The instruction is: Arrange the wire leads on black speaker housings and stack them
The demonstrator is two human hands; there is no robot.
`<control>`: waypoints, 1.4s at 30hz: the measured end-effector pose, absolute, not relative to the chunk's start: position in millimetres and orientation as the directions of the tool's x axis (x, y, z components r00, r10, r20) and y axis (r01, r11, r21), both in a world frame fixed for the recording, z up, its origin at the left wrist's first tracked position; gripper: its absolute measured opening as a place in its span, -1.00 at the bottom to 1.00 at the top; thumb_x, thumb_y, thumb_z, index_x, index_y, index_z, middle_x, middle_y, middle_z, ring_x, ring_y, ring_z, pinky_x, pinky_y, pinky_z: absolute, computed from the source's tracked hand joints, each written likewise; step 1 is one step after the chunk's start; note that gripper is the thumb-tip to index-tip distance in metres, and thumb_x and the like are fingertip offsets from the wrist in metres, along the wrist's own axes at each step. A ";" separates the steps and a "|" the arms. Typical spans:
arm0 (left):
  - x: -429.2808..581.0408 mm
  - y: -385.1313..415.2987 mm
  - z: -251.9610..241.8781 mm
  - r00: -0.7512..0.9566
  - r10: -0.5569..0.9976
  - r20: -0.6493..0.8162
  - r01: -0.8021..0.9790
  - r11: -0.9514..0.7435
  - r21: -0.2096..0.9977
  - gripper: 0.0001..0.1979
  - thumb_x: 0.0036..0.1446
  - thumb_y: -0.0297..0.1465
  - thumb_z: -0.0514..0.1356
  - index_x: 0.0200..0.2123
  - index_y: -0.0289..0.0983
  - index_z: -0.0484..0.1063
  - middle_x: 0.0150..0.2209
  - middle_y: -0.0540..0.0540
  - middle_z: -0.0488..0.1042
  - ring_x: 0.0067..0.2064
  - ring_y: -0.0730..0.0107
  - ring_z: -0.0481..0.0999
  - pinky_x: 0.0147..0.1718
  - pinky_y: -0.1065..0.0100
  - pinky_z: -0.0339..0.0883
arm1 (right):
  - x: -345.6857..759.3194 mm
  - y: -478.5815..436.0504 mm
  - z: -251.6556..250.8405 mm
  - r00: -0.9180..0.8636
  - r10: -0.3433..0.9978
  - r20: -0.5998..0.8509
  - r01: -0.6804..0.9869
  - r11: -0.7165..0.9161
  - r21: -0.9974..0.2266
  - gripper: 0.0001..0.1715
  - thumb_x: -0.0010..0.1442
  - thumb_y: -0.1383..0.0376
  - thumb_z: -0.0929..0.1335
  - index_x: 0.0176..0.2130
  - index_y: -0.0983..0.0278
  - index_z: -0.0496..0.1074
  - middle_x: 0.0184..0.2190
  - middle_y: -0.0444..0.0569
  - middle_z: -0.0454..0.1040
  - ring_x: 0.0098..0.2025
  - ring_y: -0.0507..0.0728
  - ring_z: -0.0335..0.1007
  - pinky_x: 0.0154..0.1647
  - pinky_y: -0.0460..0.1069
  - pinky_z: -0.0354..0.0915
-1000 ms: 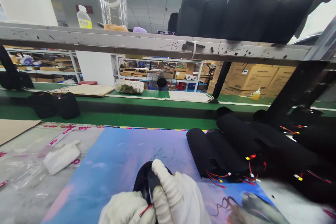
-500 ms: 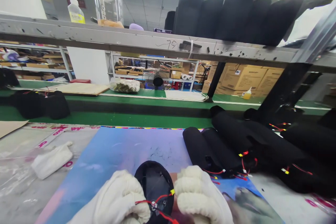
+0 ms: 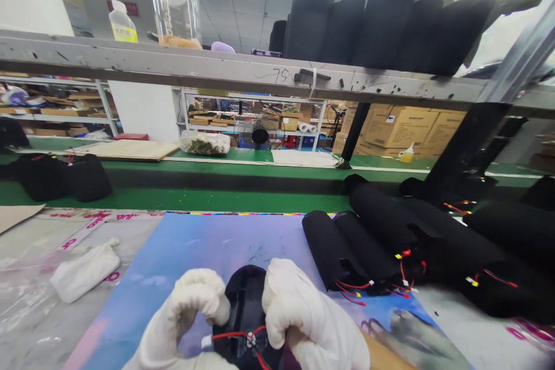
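Observation:
Between my white-gloved hands, near the bottom of the view, is a black oval end piece (image 3: 243, 312). Red wires (image 3: 229, 335) cross its face and meet at a small hub; a white plug sits at the left wire's end. My left hand (image 3: 184, 318) curls round the piece's left side, its bent fingers against the edge. My right hand (image 3: 299, 315) grips the right side, fingers folded over the rim and covering part of it. The lower end of the piece runs out of view. Beneath lies a blue and purple printed sheet (image 3: 191, 248).
Several black sleeves (image 3: 381, 225) with red wire leads lie at the right. More black rolls (image 3: 347, 23) stand on the shelf (image 3: 173, 63) above. A white glove (image 3: 87, 270) rests on plastic film at the left. A green conveyor (image 3: 217, 196) runs behind the bench.
My right hand has moved left and up, now covering the piece's right edge. My left hand's fingers have shifted up to its upper left edge, and the wire plug now points left.

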State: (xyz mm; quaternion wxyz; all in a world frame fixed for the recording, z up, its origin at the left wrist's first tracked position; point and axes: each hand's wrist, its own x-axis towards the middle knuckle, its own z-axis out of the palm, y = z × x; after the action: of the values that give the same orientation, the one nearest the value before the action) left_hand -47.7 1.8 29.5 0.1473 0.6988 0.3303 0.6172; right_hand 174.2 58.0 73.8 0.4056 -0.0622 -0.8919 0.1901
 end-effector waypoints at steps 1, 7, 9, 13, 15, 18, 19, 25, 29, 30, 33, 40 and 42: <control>-46.1 -3.4 26.2 -0.120 0.647 0.753 0.263 -0.710 0.653 -0.66 -0.01 -0.06 0.46 -0.22 -0.04 0.53 -0.20 -0.04 0.54 -0.20 0.36 0.61 -0.20 0.45 0.55 | 176.4 56.5 72.5 -0.652 0.306 0.694 -0.043 0.898 -0.437 -0.75 0.44 0.20 0.17 -0.32 0.13 0.24 -0.37 -0.18 0.39 -0.34 0.02 0.42 -0.28 -0.07 0.33; -65.5 -6.7 36.0 -0.182 0.859 0.478 0.256 -0.428 0.867 -0.76 0.25 -0.21 0.26 -0.01 0.07 0.53 0.08 0.00 0.56 0.01 0.35 0.60 -0.03 0.48 0.51 | 184.6 48.4 67.5 -0.576 0.499 0.647 -0.113 0.736 -0.668 -0.79 0.24 0.44 0.29 -0.19 0.13 0.29 -0.10 -0.05 0.37 -0.07 0.10 0.46 -0.19 -0.04 0.42; -72.8 6.5 47.7 -0.028 0.938 0.346 0.419 -0.304 0.856 -0.72 0.23 -0.17 0.28 0.00 0.04 0.59 -0.01 -0.03 0.64 -0.05 0.26 0.66 -0.04 0.41 0.54 | 185.2 51.0 72.4 -0.537 0.547 0.643 -0.200 0.658 -0.726 -0.85 0.29 0.38 0.31 -0.16 0.13 0.34 -0.11 -0.04 0.40 -0.06 0.12 0.46 -0.15 0.00 0.44; -67.7 28.3 69.1 0.175 0.949 0.263 0.554 -0.316 0.771 -0.72 0.22 -0.12 0.25 -0.10 -0.05 0.67 -0.11 -0.06 0.71 -0.07 0.16 0.69 -0.05 0.35 0.54 | 185.7 67.7 89.0 -0.456 0.744 0.488 -0.109 0.498 -0.860 -0.83 0.30 0.25 0.37 -0.09 0.18 0.49 -0.29 -0.09 0.51 -0.22 0.09 0.47 -0.12 0.01 0.44; -60.3 32.5 75.9 0.258 0.918 0.301 0.549 -0.396 0.736 -0.73 0.26 -0.18 0.22 -0.06 -0.03 0.66 -0.11 -0.02 0.71 -0.09 0.21 0.70 -0.07 0.41 0.53 | 183.1 77.9 94.3 -0.542 0.779 0.314 0.092 0.427 -0.900 -0.79 0.31 0.22 0.36 -0.11 0.22 0.55 -0.34 -0.11 0.56 -0.28 0.08 0.47 -0.20 -0.03 0.42; -51.7 34.7 81.3 0.380 0.869 0.316 0.579 -0.490 0.652 -0.73 0.31 -0.33 0.14 -0.07 -0.04 0.64 -0.19 0.03 0.71 -0.18 0.31 0.69 -0.17 0.48 0.49 | 174.0 89.0 94.1 -0.664 0.725 0.184 0.264 0.458 -0.849 -0.77 0.29 0.24 0.35 -0.27 0.26 0.60 -0.39 -0.13 0.59 -0.35 0.05 0.40 -0.29 -0.08 0.36; -50.0 35.3 81.7 0.393 0.863 0.317 0.600 -0.502 0.623 -0.73 0.30 -0.37 0.11 -0.13 -0.06 0.63 -0.24 0.04 0.70 -0.24 0.35 0.67 -0.24 0.50 0.47 | 170.4 91.0 93.0 -0.675 0.716 0.176 0.279 0.469 -0.838 -0.77 0.28 0.24 0.35 -0.31 0.28 0.59 -0.42 -0.15 0.57 -0.39 0.03 0.37 -0.35 -0.10 0.32; -45.7 42.6 70.7 0.366 0.872 0.326 0.703 -0.488 0.517 -0.84 0.11 -0.52 0.08 -0.47 -0.18 0.30 -0.56 0.17 0.26 -0.53 0.52 0.13 -0.53 0.48 0.07 | 157.8 90.2 98.9 -0.731 0.661 0.169 0.357 0.581 -0.731 -0.83 0.22 0.29 0.36 -0.36 0.27 0.55 -0.55 -0.24 0.43 -0.51 -0.04 0.20 -0.54 -0.17 0.11; -43.7 45.0 66.2 0.336 0.876 0.347 0.692 -0.479 0.540 -0.84 0.02 -0.55 0.05 -0.52 -0.20 0.16 -0.56 0.17 0.08 -0.50 0.52 -0.02 -0.54 0.45 -0.05 | 151.8 90.0 107.0 -0.748 0.620 0.237 0.386 0.696 -0.605 -0.78 0.12 0.41 0.37 -0.52 0.26 0.32 -0.63 -0.30 0.25 -0.57 -0.07 -0.02 -0.55 -0.13 -0.10; -45.5 43.6 66.5 0.334 0.875 0.351 0.681 -0.481 0.552 -0.85 0.05 -0.54 0.04 -0.50 -0.20 0.23 -0.56 0.16 0.17 -0.51 0.53 0.05 -0.54 0.48 0.02 | 150.6 90.1 107.6 -0.750 0.613 0.249 0.392 0.714 -0.580 -0.76 0.11 0.43 0.36 -0.53 0.25 0.27 -0.63 -0.31 0.23 -0.57 -0.07 -0.06 -0.54 -0.11 -0.13; -60.2 35.3 67.3 0.343 0.897 0.278 0.644 -0.440 0.626 -0.78 0.22 -0.41 0.06 -0.22 -0.19 0.52 -0.43 0.06 0.51 -0.45 0.48 0.40 -0.41 0.50 0.35 | 149.2 88.6 107.8 -0.745 0.620 0.246 0.426 0.726 -0.540 -0.76 0.12 0.40 0.38 -0.50 0.24 0.25 -0.62 -0.31 0.23 -0.56 -0.06 -0.08 -0.53 -0.10 -0.15; -75.0 26.9 67.3 0.294 0.956 0.025 0.503 -0.177 0.846 -0.42 0.32 -0.09 0.14 0.37 0.01 0.25 0.35 0.00 0.36 0.33 0.10 0.36 0.32 0.18 0.21 | 152.0 85.4 120.4 -0.749 0.648 0.139 0.491 0.683 -0.540 -0.89 0.14 0.26 0.40 -0.40 0.22 0.40 -0.58 -0.27 0.35 -0.55 -0.05 0.10 -0.51 -0.12 -0.02; -64.8 26.9 68.1 0.260 0.964 0.050 0.533 -0.187 0.825 -0.39 0.27 -0.05 0.17 0.35 0.02 0.28 0.32 -0.01 0.41 0.31 0.04 0.38 0.33 0.10 0.19 | 161.3 90.3 125.4 -0.777 0.627 0.052 0.462 0.625 -0.630 -0.80 0.17 0.16 0.42 -0.20 0.20 0.49 -0.47 -0.22 0.45 -0.47 0.00 0.25 -0.46 -0.11 0.13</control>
State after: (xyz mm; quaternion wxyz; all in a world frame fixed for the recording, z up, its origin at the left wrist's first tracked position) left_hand -64.8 26.9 68.1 0.3573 0.7088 0.5282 0.3017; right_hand 161.3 90.3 125.4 0.1344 -0.3053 -0.8912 0.3074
